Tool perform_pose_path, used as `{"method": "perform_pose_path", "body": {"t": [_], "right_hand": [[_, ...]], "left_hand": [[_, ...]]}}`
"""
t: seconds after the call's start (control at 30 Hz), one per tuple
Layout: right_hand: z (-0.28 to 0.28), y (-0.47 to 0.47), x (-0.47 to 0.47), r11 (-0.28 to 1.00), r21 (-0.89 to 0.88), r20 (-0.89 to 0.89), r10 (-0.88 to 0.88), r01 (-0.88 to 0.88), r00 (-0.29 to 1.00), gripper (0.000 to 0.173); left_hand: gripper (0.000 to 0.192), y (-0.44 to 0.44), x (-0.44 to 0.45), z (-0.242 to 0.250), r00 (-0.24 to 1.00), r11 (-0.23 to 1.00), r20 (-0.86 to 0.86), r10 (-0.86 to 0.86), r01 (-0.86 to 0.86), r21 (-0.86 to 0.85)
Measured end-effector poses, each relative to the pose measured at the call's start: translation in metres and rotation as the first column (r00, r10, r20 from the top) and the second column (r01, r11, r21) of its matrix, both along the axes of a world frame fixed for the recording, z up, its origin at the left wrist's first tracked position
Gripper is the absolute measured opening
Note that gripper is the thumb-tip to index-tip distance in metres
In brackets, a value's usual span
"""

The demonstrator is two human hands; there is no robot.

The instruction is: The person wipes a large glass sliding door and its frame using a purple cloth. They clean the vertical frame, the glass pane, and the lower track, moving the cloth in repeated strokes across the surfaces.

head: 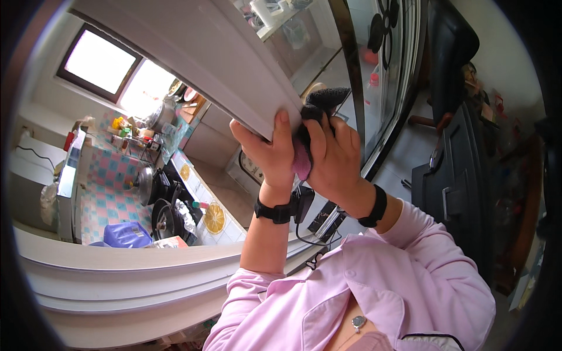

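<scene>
My left hand (272,153) grips the end of a white door panel or frame (228,57), its thumb on the near face and its fingers wrapped under the lower edge. Right beside it, my right hand (336,153) holds a fuzzy black and pink cloth (302,160) against the side of that panel. Part of the cloth bunches up beyond the fingers, and the rest is hidden under them. Black straps circle both wrists, and a small dark device (304,204) with a cable sits by the left one.
A sliding glass door (386,114) with a dark frame stands to the right, near a black case (452,175). At left is a kitchen with a lidded pan (147,186), a blue-purple packet (127,234), a condiment rack (136,140) and a window (101,61). White frame rails (131,285) curve along the lower left.
</scene>
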State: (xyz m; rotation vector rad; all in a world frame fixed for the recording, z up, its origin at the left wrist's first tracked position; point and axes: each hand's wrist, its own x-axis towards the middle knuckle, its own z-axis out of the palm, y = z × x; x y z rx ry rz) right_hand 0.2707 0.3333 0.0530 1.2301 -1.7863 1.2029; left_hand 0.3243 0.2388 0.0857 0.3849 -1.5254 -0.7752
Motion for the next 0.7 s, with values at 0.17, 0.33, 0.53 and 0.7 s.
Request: {"method": "perform_pose_path", "body": {"t": [0.17, 0.33, 0.53, 0.7], "right_hand": [[-0.006, 0.011, -0.01, 0.998, 0.065, -0.05, 0.028, -0.025, 0.998, 0.039], [0.014, 0.035, -0.043, 0.949, -0.188, 0.129, 0.278, -0.252, 0.952, 0.034], [0.029, -0.002, -0.076, 0.974, -0.144, 0.177, 0.198, -0.174, 0.964, 0.036], [0.026, -0.032, -0.083, 0.788, -0.482, 0.524, 0.609, -0.383, 0.595, 0.032]], "left_hand": [[0.045, 0.004, 0.001, 0.0, 1.0, 1.0, 0.008, 0.007, -0.007, 0.018], [0.046, 0.005, 0.0, 0.004, 1.0, 1.0, 0.023, 0.002, -0.001, -0.008], [0.047, 0.005, 0.002, 0.003, 0.998, 0.999, 0.057, 0.041, -0.04, -0.015], [0.045, 0.006, 0.004, 0.002, 0.996, 1.0, 0.086, -0.012, 0.012, 0.008]]}}
